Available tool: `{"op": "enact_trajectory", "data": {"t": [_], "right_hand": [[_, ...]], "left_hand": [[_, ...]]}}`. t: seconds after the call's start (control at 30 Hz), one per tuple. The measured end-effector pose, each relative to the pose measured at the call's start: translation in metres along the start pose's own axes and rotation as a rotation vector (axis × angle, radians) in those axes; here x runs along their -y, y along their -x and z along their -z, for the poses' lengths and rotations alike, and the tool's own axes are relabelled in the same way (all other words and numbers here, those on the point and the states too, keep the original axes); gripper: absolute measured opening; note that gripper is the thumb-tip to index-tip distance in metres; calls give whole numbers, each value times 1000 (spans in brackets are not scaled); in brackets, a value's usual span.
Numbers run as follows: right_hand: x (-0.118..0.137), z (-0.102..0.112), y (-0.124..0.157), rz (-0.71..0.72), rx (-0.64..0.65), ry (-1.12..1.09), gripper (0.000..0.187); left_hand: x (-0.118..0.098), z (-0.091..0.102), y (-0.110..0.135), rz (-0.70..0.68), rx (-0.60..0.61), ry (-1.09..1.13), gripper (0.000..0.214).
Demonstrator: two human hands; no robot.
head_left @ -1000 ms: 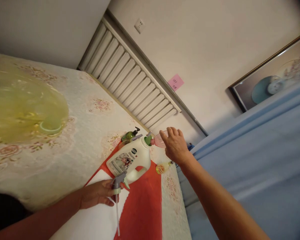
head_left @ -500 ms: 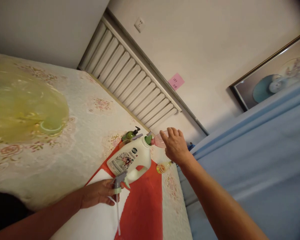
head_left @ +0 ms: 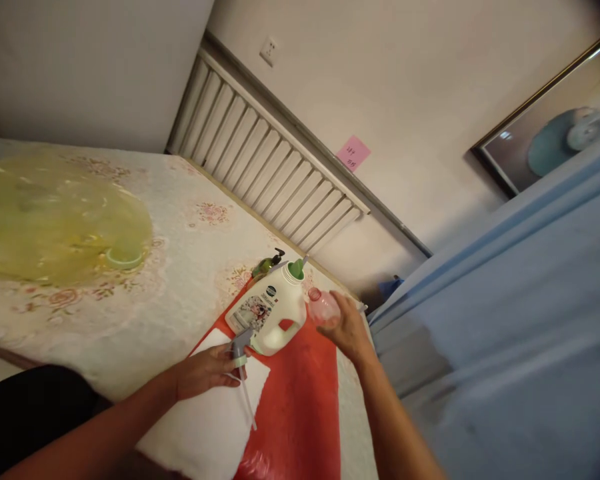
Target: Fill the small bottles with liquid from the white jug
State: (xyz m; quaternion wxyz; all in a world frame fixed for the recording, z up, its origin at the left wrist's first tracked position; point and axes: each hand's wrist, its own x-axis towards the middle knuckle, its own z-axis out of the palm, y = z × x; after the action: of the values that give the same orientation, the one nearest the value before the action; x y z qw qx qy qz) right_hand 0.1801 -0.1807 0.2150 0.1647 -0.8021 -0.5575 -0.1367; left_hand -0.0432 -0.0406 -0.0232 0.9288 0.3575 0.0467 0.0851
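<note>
Between the fingers of my left hand [head_left: 207, 371] is a grey trigger spray head [head_left: 240, 347], its thin dip tube hanging down over a white cloth [head_left: 205, 423]. My right hand [head_left: 351, 328] is closed round a clear pink bottle [head_left: 324, 308] whose uncapped neck points up and left. Between the hands stands a large cream jug [head_left: 267, 313] with a printed label and a side handle. Its mouth is open, and a green spout [head_left: 296, 269] shows inside. The pink bottle is beside the jug, apart from its mouth.
A green pump bottle [head_left: 266, 265] stands behind the jug. Under the jug lies a red mat [head_left: 300, 413] on a flowered tablecloth [head_left: 190, 267]. A yellow translucent bag [head_left: 60, 220] rests at the left. A radiator [head_left: 270, 153] and a blue curtain [head_left: 505, 320] border the table.
My right hand has brought the pink bottle down from the jug's mouth to the jug's side, turning its neck upward. My left hand still holds the spray head. The view has shifted slightly.
</note>
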Motion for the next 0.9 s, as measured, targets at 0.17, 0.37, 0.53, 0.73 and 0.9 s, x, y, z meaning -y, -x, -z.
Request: {"op": "enact_trajectory", "data": {"t": [0.17, 0.37, 0.53, 0.73, 0.9], "right_hand": [[-21, -50, 86, -132, -21, -273, 74], [-21, -90, 164, -318, -59, -409, 73], [-15, -92, 190, -353, -52, -434, 77], [-9, -88, 204, -372, -52, -460, 80], [-7, -86, 210, -361, -55, -464, 80]], "left_hand": [[3, -7, 4, -36, -48, -15, 38], [-12, -48, 13, -141, -161, -41, 39], [-37, -94, 17, -300, -281, -34, 49], [-40, -125, 18, -359, -273, -127, 55], [-37, -137, 17, -327, -254, -218, 56]]}}
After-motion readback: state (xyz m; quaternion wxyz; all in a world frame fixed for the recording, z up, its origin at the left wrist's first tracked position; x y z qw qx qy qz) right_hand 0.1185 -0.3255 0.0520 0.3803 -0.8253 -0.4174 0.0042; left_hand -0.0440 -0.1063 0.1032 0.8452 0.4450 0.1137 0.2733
